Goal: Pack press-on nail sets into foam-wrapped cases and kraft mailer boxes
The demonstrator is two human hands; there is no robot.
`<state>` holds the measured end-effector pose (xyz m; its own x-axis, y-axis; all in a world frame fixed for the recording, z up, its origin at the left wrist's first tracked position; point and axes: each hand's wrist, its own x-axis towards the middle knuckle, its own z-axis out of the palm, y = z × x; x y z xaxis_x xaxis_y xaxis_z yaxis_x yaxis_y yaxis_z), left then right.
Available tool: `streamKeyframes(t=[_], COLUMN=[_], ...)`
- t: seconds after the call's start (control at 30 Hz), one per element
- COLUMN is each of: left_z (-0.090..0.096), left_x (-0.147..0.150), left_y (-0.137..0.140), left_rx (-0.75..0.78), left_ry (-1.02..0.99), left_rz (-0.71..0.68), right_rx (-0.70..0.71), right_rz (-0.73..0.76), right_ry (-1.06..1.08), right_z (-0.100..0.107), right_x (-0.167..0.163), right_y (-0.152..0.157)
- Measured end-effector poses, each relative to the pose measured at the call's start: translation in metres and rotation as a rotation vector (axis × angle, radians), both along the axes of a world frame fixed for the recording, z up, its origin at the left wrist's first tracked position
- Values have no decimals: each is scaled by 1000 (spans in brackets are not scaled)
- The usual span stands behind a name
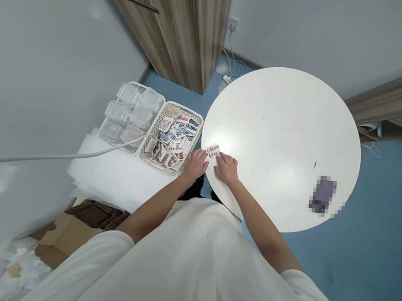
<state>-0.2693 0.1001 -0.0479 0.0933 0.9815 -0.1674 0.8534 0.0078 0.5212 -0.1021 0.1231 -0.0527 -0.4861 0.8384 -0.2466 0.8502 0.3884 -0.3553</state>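
A small white card of press-on nails with rows of pinkish nails is at the near left edge of the round white table. My left hand has its fingertips on the card's left edge, thumb pointing inward below it. At the card's right side, the bent fingers of my right hand grip the other edge, with the thumb lower down. Both hands hold the card between them, close to the table surface. Whether any fingertips reach under the card is hidden.
Left of the table, a cream basket holds many similar nail cards. Beside it, another basket holds several clear plastic boxes. A pale cable crosses in front. A blurred purple object lies on the table's right.
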Motion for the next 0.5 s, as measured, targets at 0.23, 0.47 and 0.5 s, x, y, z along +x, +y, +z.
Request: streamKeyframes(t=[0.23, 0.47, 0.5], left_z=[0, -5, -5], left_x=[0, -1, -1], left_y=[1, 4, 5], left_rx=[26, 32, 37], left_ry=[1, 14, 19], left_rz=[-33, -65, -62], right_rx=[35, 40, 42], right_rz=[-30, -52, -60], right_ry=[3, 21, 26], right_z=[-1, -4, -5], right_x=[-3, -8, -8], right_y=[-1, -4, -5])
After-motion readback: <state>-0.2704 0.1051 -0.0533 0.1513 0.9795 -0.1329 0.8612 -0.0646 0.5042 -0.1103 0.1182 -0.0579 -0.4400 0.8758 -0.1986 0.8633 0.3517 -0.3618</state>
